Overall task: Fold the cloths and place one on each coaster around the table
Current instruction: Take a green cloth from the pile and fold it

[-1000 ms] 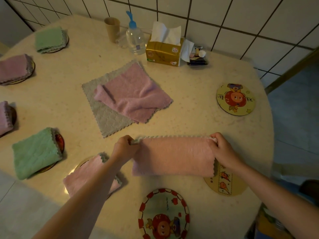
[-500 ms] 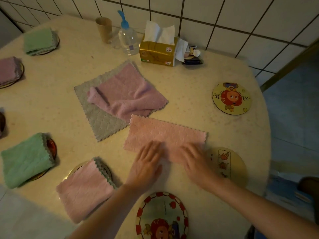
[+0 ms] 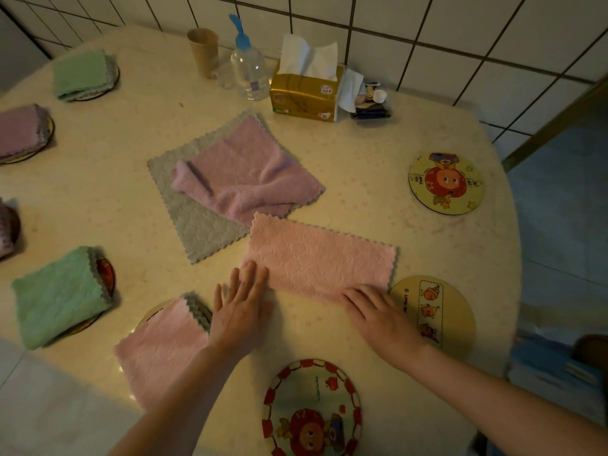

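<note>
A pink cloth (image 3: 319, 256), folded in half into a long rectangle, lies flat on the table in front of me. My left hand (image 3: 241, 304) rests flat at its near left corner, fingers spread. My right hand (image 3: 378, 312) lies flat on its near right edge. A loose purple cloth (image 3: 243, 172) sits on a spread grey cloth (image 3: 197, 225) behind it. Bare coasters: a yellow one (image 3: 437, 311) by my right hand, a red-rimmed one (image 3: 312, 409) near me, a cartoon one (image 3: 445, 182) at the right. Folded cloths, pink (image 3: 161, 347), green (image 3: 57, 296), purple (image 3: 19, 130) and green (image 3: 80, 74), lie on coasters at the left.
At the back by the tiled wall stand a paper cup (image 3: 203, 51), a clear bottle with a blue cap (image 3: 248, 69), a gold tissue box (image 3: 304, 92) and small items (image 3: 371, 103). The round table's edge (image 3: 513, 245) curves off to the right.
The pink cloth was held up by both hands, then laid down folded. Both hands have since slid apart from its middle to its near corners, flat on it.
</note>
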